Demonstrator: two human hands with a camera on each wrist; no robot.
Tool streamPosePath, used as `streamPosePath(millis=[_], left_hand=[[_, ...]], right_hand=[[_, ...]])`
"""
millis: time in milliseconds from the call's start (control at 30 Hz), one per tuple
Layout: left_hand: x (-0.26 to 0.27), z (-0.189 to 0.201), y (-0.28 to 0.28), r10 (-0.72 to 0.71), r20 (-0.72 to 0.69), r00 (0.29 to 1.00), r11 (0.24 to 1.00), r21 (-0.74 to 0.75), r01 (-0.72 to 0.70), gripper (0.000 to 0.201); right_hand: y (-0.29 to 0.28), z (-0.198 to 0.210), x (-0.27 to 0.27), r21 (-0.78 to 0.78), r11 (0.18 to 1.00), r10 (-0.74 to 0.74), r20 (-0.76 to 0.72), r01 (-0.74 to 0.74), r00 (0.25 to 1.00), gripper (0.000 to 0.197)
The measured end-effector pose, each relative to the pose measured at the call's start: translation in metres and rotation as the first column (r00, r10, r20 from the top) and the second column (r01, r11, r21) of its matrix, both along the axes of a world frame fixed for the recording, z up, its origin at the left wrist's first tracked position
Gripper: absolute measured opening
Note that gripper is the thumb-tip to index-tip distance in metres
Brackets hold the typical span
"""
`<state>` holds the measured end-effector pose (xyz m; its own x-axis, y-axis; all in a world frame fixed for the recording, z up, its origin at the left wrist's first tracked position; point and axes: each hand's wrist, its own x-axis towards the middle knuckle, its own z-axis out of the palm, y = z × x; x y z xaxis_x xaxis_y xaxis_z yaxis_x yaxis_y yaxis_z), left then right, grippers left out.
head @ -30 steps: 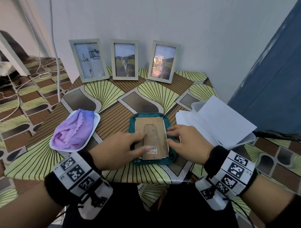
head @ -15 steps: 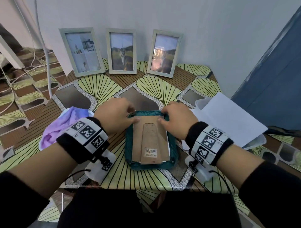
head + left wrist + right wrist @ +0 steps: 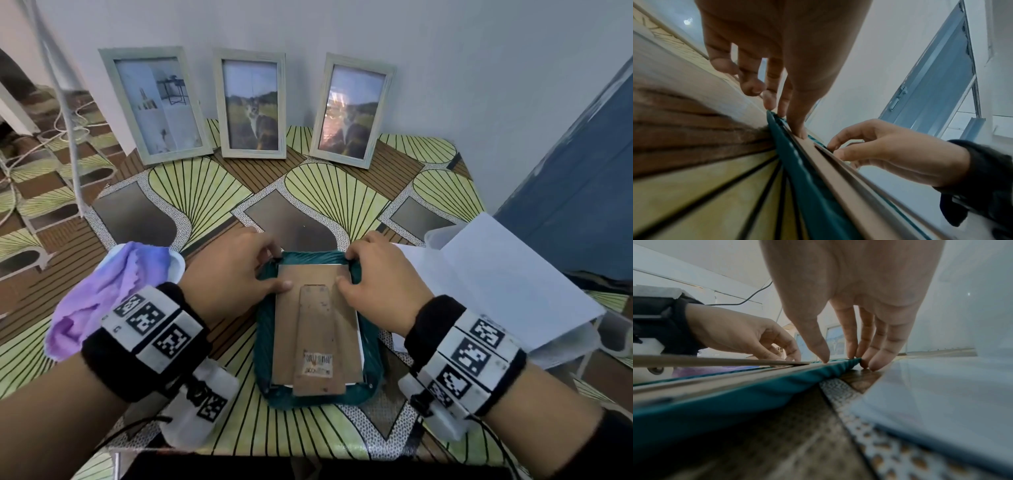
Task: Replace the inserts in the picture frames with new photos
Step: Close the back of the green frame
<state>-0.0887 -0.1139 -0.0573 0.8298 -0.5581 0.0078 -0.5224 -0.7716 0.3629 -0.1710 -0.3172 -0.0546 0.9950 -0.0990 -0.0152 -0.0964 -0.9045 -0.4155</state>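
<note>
A picture frame (image 3: pixel 317 329) lies face down on a crumpled teal cloth (image 3: pixel 371 346) at the near-centre of the tabletop (image 3: pixel 205 192), its brown cardboard backing and flat stand flap facing up, w/ a barcode sticker near the bottom. Left hand (image 3: pixel 233 274) pinches the frame's far-left corner, thumb on the backing, fingers curled over the edge. Right hand (image 3: pixel 380 277) pinches the far-right corner the same way. 3 pale wooden frames (image 3: pixel 250 102) w/ photos stand upright against the wall. A soft purple cloth (image 3: pixel 102 291) sits in a white dish at left; smooth white paper sheets (image 3: pixel 507 281) lie at right.
</note>
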Motion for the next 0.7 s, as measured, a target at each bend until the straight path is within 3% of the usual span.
streamPosePath(millis=[700], left_hand=[[0.013, 0.015, -0.007, -0.130, -0.101, 0.986, 0.971, 0.190, 0.147, 0.030]], right_hand=[[-0.005, 0.001, 0.005, 0.027, 0.998, 0.057, -0.067, -0.055, 0.996, 0.021]])
